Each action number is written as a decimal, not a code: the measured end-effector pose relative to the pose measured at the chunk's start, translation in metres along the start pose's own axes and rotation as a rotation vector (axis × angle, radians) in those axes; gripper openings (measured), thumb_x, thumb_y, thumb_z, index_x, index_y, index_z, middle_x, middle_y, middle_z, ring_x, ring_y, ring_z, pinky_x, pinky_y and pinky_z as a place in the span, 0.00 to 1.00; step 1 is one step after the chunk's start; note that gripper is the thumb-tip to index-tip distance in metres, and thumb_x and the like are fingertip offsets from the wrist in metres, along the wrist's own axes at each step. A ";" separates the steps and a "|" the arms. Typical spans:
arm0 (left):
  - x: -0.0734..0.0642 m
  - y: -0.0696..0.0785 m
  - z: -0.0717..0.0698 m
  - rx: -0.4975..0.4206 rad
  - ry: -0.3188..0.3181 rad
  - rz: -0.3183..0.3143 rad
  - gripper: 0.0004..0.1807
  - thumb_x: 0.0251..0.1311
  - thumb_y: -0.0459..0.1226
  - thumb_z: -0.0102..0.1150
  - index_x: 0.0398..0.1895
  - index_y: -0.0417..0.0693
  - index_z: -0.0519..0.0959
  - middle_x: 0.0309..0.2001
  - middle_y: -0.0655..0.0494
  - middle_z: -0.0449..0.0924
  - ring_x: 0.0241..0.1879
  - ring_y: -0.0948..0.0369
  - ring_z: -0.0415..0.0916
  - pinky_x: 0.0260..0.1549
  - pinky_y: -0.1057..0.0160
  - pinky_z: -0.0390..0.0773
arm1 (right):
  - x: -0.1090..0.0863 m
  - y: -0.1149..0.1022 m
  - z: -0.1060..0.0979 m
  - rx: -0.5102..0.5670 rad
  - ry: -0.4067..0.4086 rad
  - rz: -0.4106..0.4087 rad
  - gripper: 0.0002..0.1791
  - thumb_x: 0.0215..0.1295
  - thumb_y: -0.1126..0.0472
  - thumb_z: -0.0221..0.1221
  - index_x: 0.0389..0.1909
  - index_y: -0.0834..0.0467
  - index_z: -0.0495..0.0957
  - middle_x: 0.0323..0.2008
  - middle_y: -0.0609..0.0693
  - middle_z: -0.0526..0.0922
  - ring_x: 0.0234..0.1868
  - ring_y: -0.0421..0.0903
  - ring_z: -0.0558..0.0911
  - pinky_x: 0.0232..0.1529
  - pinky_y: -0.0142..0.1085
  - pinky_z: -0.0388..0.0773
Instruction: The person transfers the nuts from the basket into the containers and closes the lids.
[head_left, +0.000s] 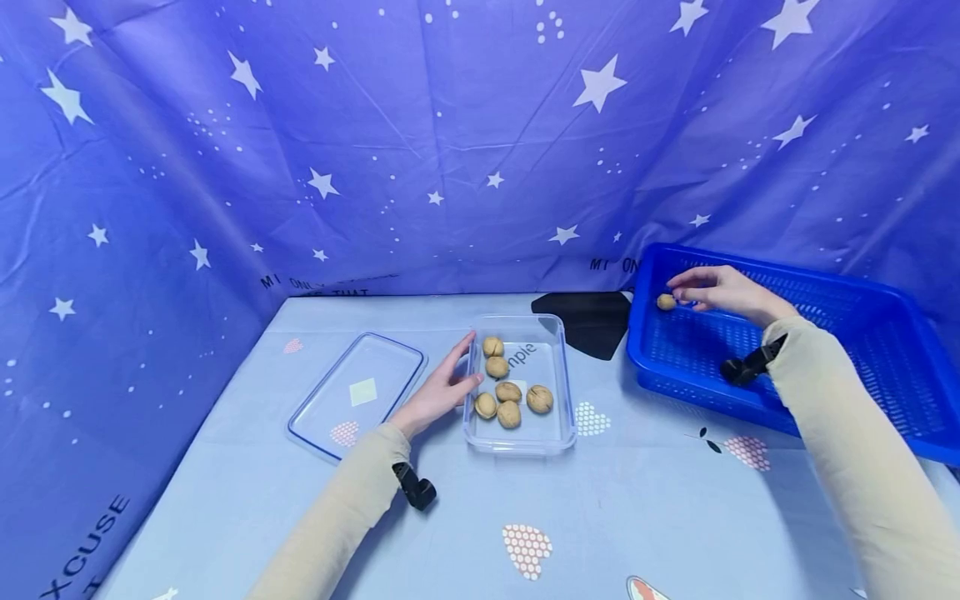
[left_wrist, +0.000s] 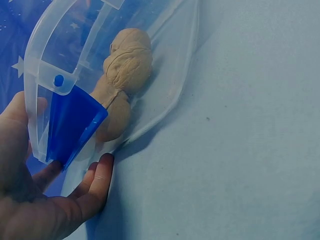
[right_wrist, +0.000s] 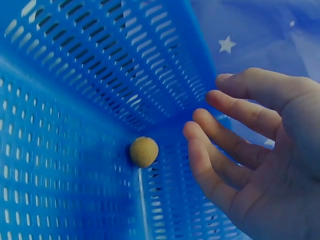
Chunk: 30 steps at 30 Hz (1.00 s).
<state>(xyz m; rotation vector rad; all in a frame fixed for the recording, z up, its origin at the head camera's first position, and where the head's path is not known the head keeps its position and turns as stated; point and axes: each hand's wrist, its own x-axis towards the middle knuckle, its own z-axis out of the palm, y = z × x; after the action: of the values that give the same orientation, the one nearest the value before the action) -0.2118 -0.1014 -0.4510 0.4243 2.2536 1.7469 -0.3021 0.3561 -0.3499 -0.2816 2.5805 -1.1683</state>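
Note:
Several walnuts [head_left: 508, 415] lie in a clear plastic box [head_left: 555, 433] in the middle of the table. My left hand [head_left: 442, 390] rests against the box's left side, its fingers spread along the wall and rim. In the left wrist view, that hand [left_wrist: 45, 205] touches the box beside a clear side flap [left_wrist: 55, 77]. Over the left end of a blue basket [head_left: 720, 367], my right hand [head_left: 731, 293] hovers with loosely bent fingers near a walnut [head_left: 666, 302]. The right wrist view has this walnut [right_wrist: 144, 152] in the basket's corner, apart from the fingertips.
A clear lid [head_left: 386, 358] with a blue seal lies flat left of the box. Behind the table hangs a blue star-patterned curtain [head_left: 450, 125]. The perforated basket wall [right_wrist: 100, 55] rises around my right hand. Pale patterned cloth [head_left: 615, 500] covers the table.

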 end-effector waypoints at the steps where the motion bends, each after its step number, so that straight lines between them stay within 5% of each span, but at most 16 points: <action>1: 0.000 0.000 0.000 0.000 0.000 -0.002 0.41 0.68 0.38 0.54 0.78 0.58 0.45 0.75 0.43 0.44 0.69 0.37 0.51 0.57 0.43 0.71 | 0.002 0.002 0.000 0.001 0.001 0.002 0.27 0.72 0.55 0.54 0.63 0.71 0.67 0.59 0.67 0.72 0.49 0.48 0.79 0.50 0.44 0.80; 12: -0.001 0.001 -0.001 0.029 -0.008 -0.008 0.41 0.68 0.40 0.55 0.78 0.60 0.45 0.75 0.45 0.44 0.71 0.41 0.46 0.63 0.41 0.61 | 0.016 0.025 -0.002 0.016 -0.009 0.056 0.29 0.74 0.53 0.52 0.64 0.72 0.64 0.64 0.69 0.64 0.59 0.60 0.71 0.56 0.53 0.74; 19: -0.001 -0.001 -0.002 0.024 -0.005 0.008 0.41 0.67 0.43 0.54 0.78 0.60 0.45 0.75 0.41 0.44 0.66 0.33 0.54 0.52 0.47 0.76 | 0.027 0.030 0.008 -0.029 -0.050 0.020 0.26 0.73 0.61 0.52 0.64 0.75 0.63 0.61 0.74 0.66 0.53 0.56 0.75 0.50 0.48 0.79; 30: -0.001 0.000 -0.001 0.026 -0.005 -0.015 0.40 0.68 0.41 0.54 0.78 0.61 0.45 0.75 0.44 0.44 0.66 0.35 0.55 0.53 0.47 0.75 | 0.032 0.039 0.014 -0.075 -0.096 0.043 0.30 0.70 0.65 0.51 0.67 0.74 0.54 0.64 0.77 0.58 0.59 0.69 0.66 0.55 0.57 0.73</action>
<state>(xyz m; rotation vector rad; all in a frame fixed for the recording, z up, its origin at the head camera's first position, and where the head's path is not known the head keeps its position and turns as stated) -0.2114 -0.1023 -0.4508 0.4154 2.2731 1.7089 -0.3291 0.3622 -0.3940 -0.2893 2.5376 -1.0190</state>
